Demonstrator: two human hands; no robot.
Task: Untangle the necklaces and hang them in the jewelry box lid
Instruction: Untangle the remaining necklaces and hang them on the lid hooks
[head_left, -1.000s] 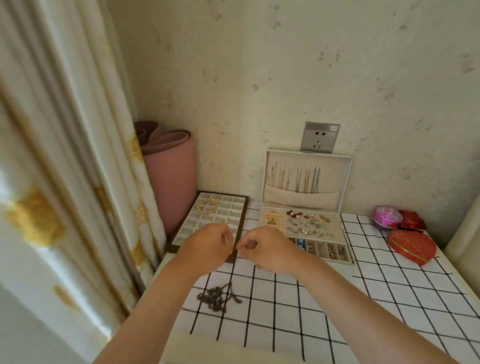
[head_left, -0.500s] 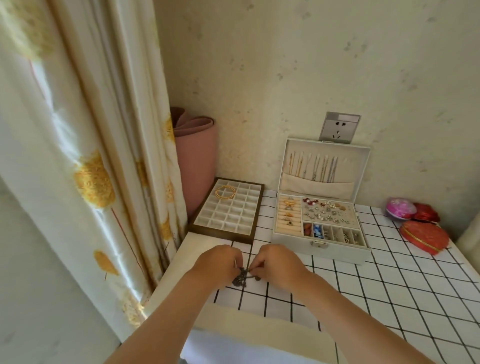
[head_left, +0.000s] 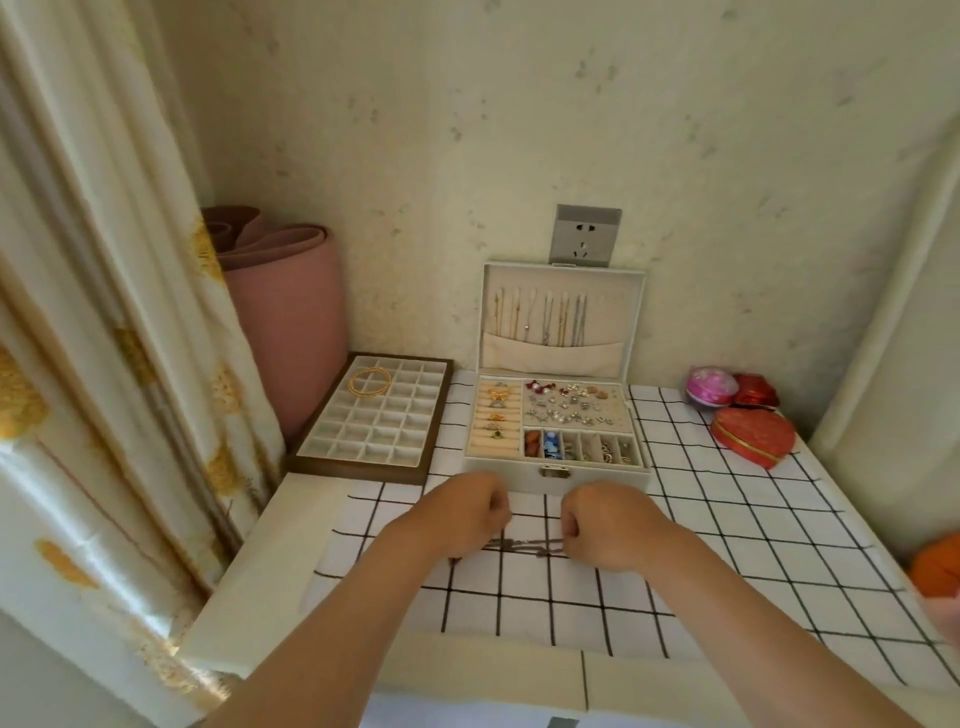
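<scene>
A dark tangled necklace (head_left: 527, 545) is stretched sideways between my two hands, just above the checked cloth. My left hand (head_left: 462, 517) pinches its left end and my right hand (head_left: 605, 525) pinches its right end, both fists closed. Right behind them stands the white jewelry box (head_left: 556, 475), open. Its upright lid (head_left: 636, 322) holds several thin chains (head_left: 543, 317) hanging side by side above a fabric pocket. The box's tray is full of rings, earrings and small beads.
A compartment tray (head_left: 322, 460) with gold bangles (head_left: 370, 382) lies left of the box. A pink rolled mat (head_left: 291, 317) and a curtain (head_left: 104, 312) stand at the left. At the right back are a red heart box (head_left: 753, 436), a pink round tin (head_left: 711, 385) and an orange object (head_left: 935, 566).
My hands took the tangled necklace off the cloth and have pulled apart, stretching it out between them. The camera view has shifted so the box sits closer to my hands.
</scene>
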